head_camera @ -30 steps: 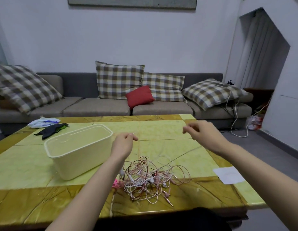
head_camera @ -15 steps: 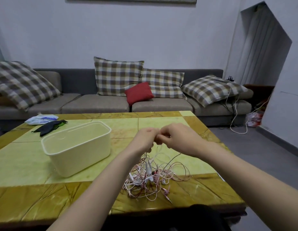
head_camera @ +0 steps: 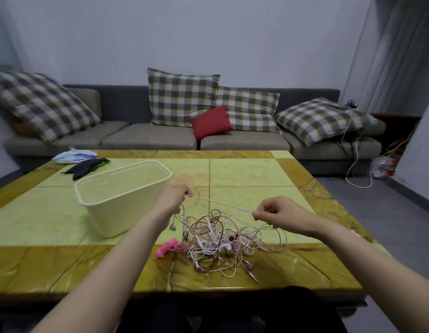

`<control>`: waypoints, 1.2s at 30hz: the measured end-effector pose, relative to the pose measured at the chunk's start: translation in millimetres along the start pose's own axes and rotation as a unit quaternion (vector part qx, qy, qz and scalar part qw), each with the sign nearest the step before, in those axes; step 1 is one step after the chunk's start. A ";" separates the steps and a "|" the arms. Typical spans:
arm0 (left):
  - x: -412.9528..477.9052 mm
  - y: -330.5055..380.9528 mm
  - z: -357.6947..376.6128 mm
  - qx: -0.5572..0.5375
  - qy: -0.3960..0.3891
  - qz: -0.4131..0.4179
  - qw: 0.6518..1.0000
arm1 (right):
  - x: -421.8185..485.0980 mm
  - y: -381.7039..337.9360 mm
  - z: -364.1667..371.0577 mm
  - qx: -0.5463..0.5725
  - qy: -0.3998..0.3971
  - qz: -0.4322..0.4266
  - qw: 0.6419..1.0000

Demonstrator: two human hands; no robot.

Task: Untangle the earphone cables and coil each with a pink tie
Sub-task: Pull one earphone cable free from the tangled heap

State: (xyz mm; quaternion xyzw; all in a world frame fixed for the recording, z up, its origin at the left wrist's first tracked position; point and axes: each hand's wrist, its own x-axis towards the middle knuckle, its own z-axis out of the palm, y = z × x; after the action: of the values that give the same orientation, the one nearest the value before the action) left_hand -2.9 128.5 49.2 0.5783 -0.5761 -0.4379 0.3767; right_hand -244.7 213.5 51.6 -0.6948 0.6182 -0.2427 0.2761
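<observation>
Both bare forearms reach in, from 7 and 5 o'clock. Left grip (head_camera: 173, 200) is curled, fingertips pinching a cable (head_camera: 223, 203). Right grip (head_camera: 278, 212), at its 3 o'clock, pinches the same strand between thumb and forefinger. The two are well apart.

Partly beneath the cable tangle (head_camera: 223, 241) — pink ties (head_camera: 167, 247).

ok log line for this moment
left hand pinches white earphone cable | right hand pinches same cable, taut | tangle on table | pink ties beside tangle
</observation>
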 end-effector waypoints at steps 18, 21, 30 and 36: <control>-21.3 26.3 9.5 -0.018 -0.073 0.050 0.996 | 6.1 -103.1 -20.4 -0.155 0.304 -0.234 0.910; -27.8 36.7 17.9 -0.039 -0.090 0.070 0.993 | 6.3 -92.3 -3.2 -0.264 0.201 -0.170 0.928; -34.3 40.0 23.8 -0.065 -0.107 0.075 0.989 | 1.8 -49.1 -7.6 -0.262 0.096 -0.056 0.959; -31.1 39.5 31.2 -0.048 -0.097 0.071 0.992 | 8.2 -35.3 -51.6 -0.326 0.284 -0.001 0.902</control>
State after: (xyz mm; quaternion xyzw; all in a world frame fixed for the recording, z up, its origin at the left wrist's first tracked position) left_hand -44.1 159.5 78.3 0.4724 -0.6278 -0.4911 0.3761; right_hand -253.2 204.0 113.3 -0.6480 0.7145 -0.2150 -0.1527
